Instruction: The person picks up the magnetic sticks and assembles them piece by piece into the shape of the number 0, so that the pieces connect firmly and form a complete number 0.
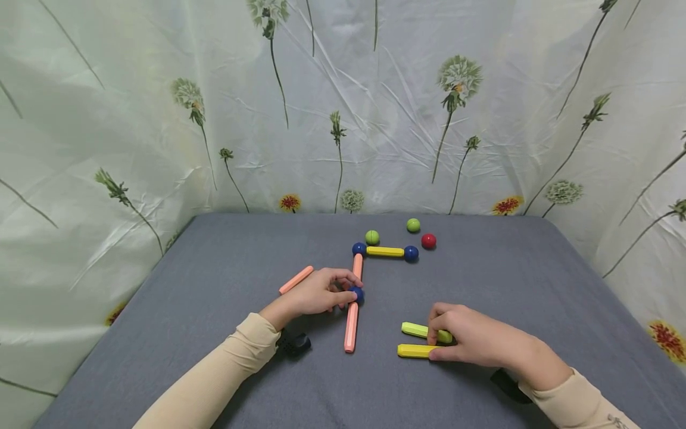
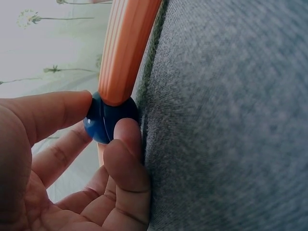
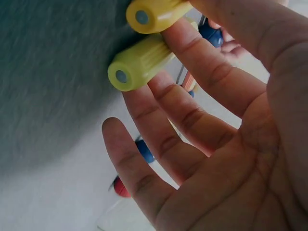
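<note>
My left hand (image 1: 318, 292) pinches a dark blue ball (image 2: 97, 126) between thumb and fingertips. The ball sits between two salmon-pink sticks in a line: the near stick (image 1: 351, 328) touches it, and the far one (image 1: 358, 265) runs up to another blue ball (image 1: 359, 249). At the right, my right hand (image 1: 471, 336) pinches a yellow ribbed stick (image 3: 149, 17) between thumb and index finger. Just beyond lies a lime-green stick (image 3: 132, 70), touched by other fingers. Each of these two sticks has a round grey disc in its end. The palm covers their right ends in the head view.
From the far blue ball a yellow stick (image 1: 384, 252) runs right to a third blue ball (image 1: 411, 254). Green balls (image 1: 372, 237) and a red ball (image 1: 429, 241) lie near the back edge. A loose pink stick (image 1: 296, 280) lies beside my left wrist. A flowered curtain (image 1: 343, 89) hangs behind the grey table.
</note>
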Demonstrator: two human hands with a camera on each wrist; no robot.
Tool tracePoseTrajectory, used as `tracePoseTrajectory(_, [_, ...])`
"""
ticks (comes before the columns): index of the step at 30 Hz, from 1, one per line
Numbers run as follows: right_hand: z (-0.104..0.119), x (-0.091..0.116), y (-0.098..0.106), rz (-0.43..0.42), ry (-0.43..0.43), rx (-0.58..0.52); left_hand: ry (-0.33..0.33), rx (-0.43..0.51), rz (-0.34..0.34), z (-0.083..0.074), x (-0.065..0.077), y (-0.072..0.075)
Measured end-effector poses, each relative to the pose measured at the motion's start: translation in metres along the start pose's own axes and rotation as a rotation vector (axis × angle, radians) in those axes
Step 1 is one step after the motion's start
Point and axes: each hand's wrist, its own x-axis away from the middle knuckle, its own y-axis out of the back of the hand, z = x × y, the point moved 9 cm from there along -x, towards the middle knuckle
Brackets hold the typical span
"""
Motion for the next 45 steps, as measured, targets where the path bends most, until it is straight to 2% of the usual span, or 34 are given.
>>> tracePoseTrajectory(12, [-0.009, 0.005, 0.009, -0.016, -0.02, 0.014, 0.001, 0.018, -0.005, 0.0, 0.002, 0.001])
tracePoseTrajectory(21, [-0.009, -0.006, 0.03, -0.033, -0.017, 0.0, 0.002, 0.036, -0.002, 0.0, 0.002, 0.0])
tracePoseTrajectory(27, [-0.01, -0.017, 0.05, -0.086, -0.003, 0.015, -0.004, 0.041, -0.006, 0.0, 0.002, -0.001])
tracePoseTrajectory(33, [-0.02, -0.03, 0.063, -0.115, -0.045, 0.01, -0.004, 0.036, -0.015, 0.0, 0.001, 0.0])
tracePoseTrajectory(39, [-0.028, -0.045, 0.071, -0.121, -0.063, -0.014, -0.01, 0.039, -0.015, 0.001, 0.001, 0.0])
tracePoseTrajectory(45, [-0.031, -0.07, 0.076, -0.127, -0.055, 0.007, -0.017, 0.043, -0.014, 0.001, 0.002, 0.002])
